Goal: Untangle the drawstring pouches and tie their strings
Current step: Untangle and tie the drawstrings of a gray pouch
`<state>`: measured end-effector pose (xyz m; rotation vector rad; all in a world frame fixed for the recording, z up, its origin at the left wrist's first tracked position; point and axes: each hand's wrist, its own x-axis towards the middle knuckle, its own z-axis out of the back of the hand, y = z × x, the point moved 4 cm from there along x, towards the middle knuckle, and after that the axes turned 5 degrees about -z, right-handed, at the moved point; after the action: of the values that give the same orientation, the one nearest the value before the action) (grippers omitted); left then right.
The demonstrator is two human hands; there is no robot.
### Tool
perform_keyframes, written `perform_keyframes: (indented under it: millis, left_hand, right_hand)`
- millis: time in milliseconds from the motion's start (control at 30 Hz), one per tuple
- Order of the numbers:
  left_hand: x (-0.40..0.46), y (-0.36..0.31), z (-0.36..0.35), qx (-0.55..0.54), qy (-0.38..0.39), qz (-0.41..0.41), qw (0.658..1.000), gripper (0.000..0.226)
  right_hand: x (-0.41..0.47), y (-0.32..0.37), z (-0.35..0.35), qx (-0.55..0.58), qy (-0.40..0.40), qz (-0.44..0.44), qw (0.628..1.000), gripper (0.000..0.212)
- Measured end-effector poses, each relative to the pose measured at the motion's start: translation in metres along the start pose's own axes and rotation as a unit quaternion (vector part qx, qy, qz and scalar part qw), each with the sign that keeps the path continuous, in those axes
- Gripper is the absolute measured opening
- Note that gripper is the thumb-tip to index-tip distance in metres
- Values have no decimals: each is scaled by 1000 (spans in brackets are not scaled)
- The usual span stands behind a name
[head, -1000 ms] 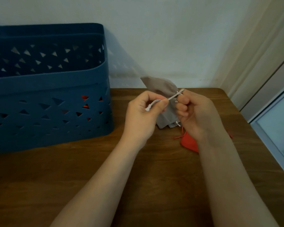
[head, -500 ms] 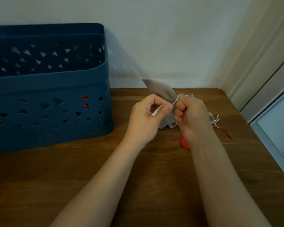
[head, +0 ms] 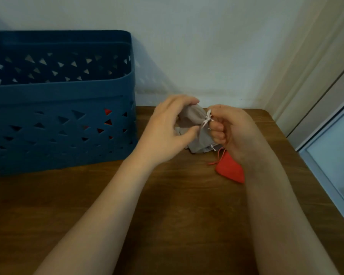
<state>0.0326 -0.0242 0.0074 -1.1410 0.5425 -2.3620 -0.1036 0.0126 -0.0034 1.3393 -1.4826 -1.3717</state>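
Step in hand: tying the white string (head: 206,120) of the grey pouch (head: 193,119), held above the table's (head: 167,195) far edge. Left hand (head: 163,133) fingers curl round the pouch; right hand (head: 229,132) fingers pinch the string. Next: cinch the knot

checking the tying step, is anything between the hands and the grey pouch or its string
Nothing visible: the left hand holds the grey pouch and the right hand pinches its white string.

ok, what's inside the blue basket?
Through the triangular holes in the blue basket, red patches show, probably more pouches. Its walls hide how many and what else.
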Motion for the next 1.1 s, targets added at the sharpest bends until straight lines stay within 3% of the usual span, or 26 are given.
perform_keyframes:
  millis: [67, 167, 400, 533, 600, 667, 800, 867, 933, 1000, 1067, 1100]
  left_hand:
    - [-1, -3, 5, 15, 11, 9, 1000, 35]
    - [-5, -7, 14, -51, -49, 40, 997, 34]
    - [-6, -19, 54, -19, -163, -4, 986, 21]
    - [-4, -28, 90, -36, -265, -30, 963, 12]
    - [-3, -34, 104, 15, -287, -49, 956, 13]
    - [2, -37, 114, 104, -265, -43, 958, 19]
    - [7, -21, 119, 330, -141, 139, 923, 37]
    - [4, -10, 118, 368, -54, 222, 901, 46]
    - [1, -4, 115, 380, -13, 253, 890, 50]
    - [-3, -12, 111, 389, -67, 200, 897, 42]
    - [-4, -31, 100, 371, -152, 65, 914, 34]
    - [-9, -40, 89, 343, -157, 5, 926, 33]
  right_hand:
    - [-3, 8, -3, 28, -5, 8, 1000, 26]
    - [-6, 19, -13, 75, -7, 28, 997, 24]
    - [-15, 43, -42, 39, -13, 115, 992, 14]
    - [-17, 50, -52, 62, -11, 106, 992, 18]
    - [-18, 51, -57, 62, -10, 98, 993, 16]
    - [-19, 50, -62, 56, -10, 95, 994, 16]
    - [-18, 44, -69, 40, -23, 76, 996, 19]
    - [-16, 40, -71, 34, -30, 66, 997, 18]
    - [-15, 35, -70, 29, -39, 58, 997, 18]
    - [-16, 29, -67, 18, -53, 48, 997, 18]
    - [-16, 25, -60, 3, -72, 38, 997, 18]
    - [-17, 19, -53, -7, -87, 30, 996, 19]
